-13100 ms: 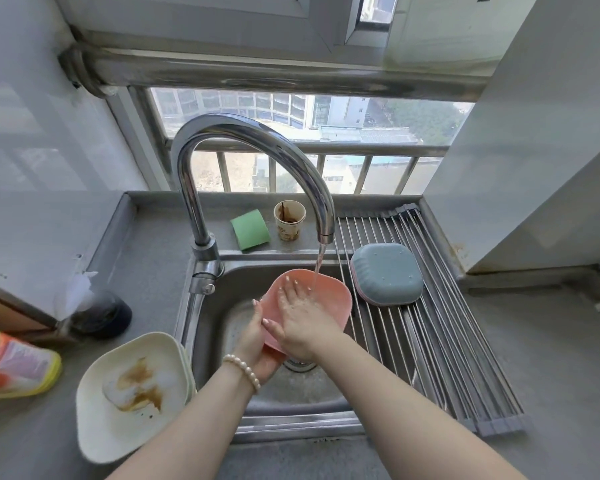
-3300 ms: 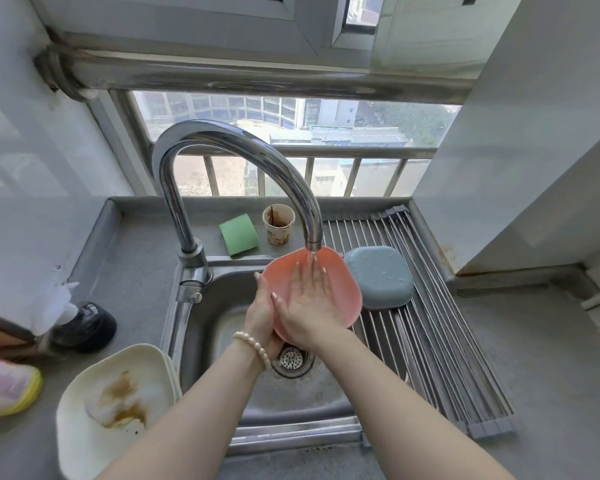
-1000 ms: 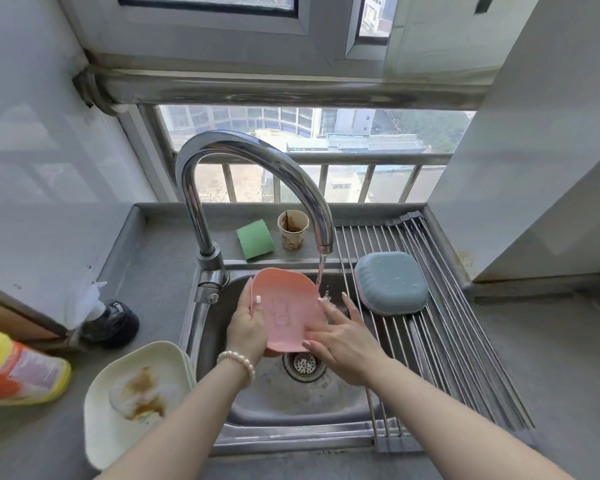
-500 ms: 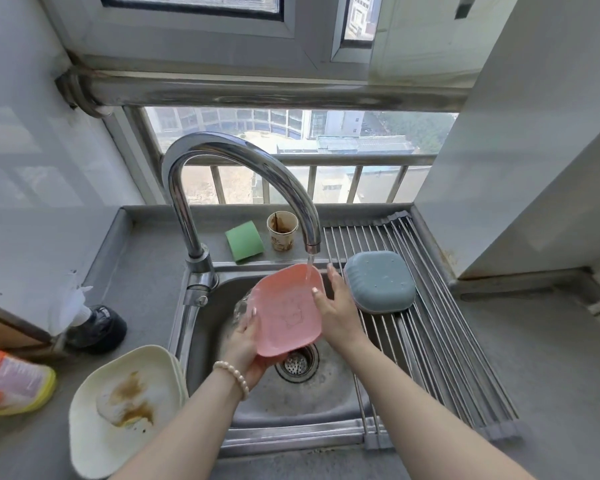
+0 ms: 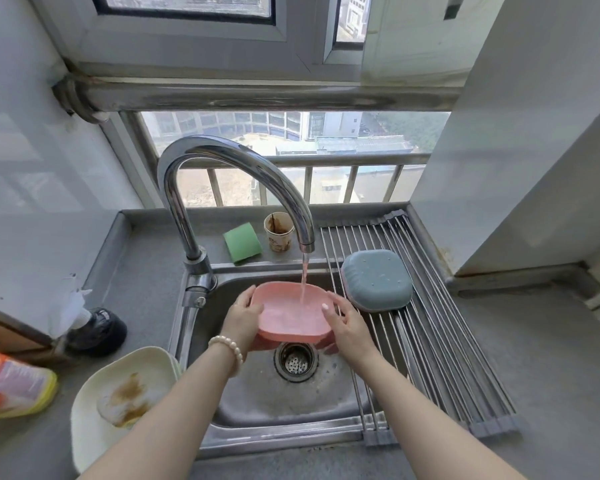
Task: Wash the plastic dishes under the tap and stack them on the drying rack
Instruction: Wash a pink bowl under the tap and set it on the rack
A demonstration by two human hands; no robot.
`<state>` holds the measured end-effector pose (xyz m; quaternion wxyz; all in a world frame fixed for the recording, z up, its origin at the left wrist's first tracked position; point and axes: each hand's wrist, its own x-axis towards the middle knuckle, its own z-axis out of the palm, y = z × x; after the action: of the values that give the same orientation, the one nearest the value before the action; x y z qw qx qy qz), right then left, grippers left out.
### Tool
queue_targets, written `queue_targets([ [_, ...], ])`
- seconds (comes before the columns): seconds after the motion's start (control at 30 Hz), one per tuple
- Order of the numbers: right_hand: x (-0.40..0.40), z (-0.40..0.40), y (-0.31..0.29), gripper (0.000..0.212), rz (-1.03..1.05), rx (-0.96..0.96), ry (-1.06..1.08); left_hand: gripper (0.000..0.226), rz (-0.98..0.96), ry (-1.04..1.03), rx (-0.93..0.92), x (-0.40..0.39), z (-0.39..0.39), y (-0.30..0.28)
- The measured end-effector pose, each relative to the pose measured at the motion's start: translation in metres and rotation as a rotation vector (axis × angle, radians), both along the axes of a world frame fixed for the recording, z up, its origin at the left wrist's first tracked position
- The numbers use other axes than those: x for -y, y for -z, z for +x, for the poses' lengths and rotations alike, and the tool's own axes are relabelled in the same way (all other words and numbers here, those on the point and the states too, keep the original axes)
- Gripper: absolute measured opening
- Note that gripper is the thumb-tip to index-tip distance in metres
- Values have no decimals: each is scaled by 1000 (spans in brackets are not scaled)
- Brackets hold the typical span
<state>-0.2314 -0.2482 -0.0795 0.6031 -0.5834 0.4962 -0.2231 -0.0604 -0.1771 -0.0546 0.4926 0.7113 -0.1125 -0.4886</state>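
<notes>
A person held a pink dish [image 5: 293, 315] open side up under the running tap [image 5: 229, 174], over the sink [image 5: 291, 403] — left hand [image 5: 241, 318] and right hand [image 5: 343, 323] each with fingers clamped on opposite rims. A blue dish [image 5: 376, 279] lay upside down on the drying rack [image 5: 440, 344], just right of the sink; a stained cream dish [image 5: 118, 400] waited on the worktop [image 5: 551, 393]. The filling dish could slip from wet fingers — or splash water over the sink's edge.

One head-worn wide-angle view: we look forward and steeply down, close over the sink [image 5: 201, 341], tap [image 5: 236, 174] and window [image 5: 291, 157] straight ahead.
</notes>
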Motion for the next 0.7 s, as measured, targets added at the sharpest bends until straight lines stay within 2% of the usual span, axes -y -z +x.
queue_targets([
  [0.07,-2,-6,-2,60,-7,4,-38,36,94,9,-172,-5,0,-1],
  [0.23,1,-22,3,101,-57,-113,-255,87,272,165,-182,-16,-1,6],
  [0.33,7,-28,2,91,-125,-188,-247,110,269,305,-214,-23,-3,7],
  [0.4,11,-34,-3,82,-151,-248,-186,114,265,416,-274,-27,-5,8],
  [0.5,14,-46,-10,81,-166,-419,-154,98,249,552,-309,-32,-13,7],
  [0.63,11,-60,-8,83,-142,-710,-153,47,184,704,-90,-28,-34,0],
  [0.7,13,-64,-1,92,-99,-747,-102,38,169,721,13,-20,-45,-4],
])
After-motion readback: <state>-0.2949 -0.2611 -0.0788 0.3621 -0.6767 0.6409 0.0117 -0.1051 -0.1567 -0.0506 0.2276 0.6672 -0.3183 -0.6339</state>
